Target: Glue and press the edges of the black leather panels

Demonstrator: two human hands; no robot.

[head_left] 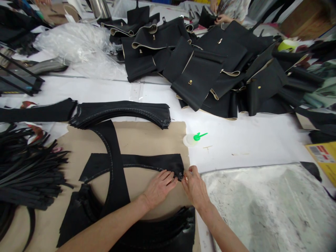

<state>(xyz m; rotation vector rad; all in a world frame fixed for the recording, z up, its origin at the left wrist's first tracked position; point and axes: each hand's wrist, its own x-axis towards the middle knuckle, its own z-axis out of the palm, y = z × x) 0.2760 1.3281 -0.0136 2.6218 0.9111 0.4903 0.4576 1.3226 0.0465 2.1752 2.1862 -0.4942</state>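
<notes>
A black curved leather-like piece (147, 159) lies flat on brown card, its lower curved edge marked by a pale line. My left hand (160, 187) rests with outstretched fingers along that edge, near the right end. At the same end, the fingers of my right hand (193, 187) are pinched together on the lower corner. A second black curved piece (117, 164) crosses the first on the left. Below my left forearm is a stack of black curved pieces (168, 229), partly hidden by the arm. Another stack of curved pieces (123, 109) sits above.
The brown card (154, 134) covers the white table. Black strips (31, 171) pile up at left. A bottle with a green nozzle (196, 137) stands right of the card, above a stained whitish slab (262, 206). Black bag panels (199, 73) heap behind. Another person's hand (223, 18) shows at the back.
</notes>
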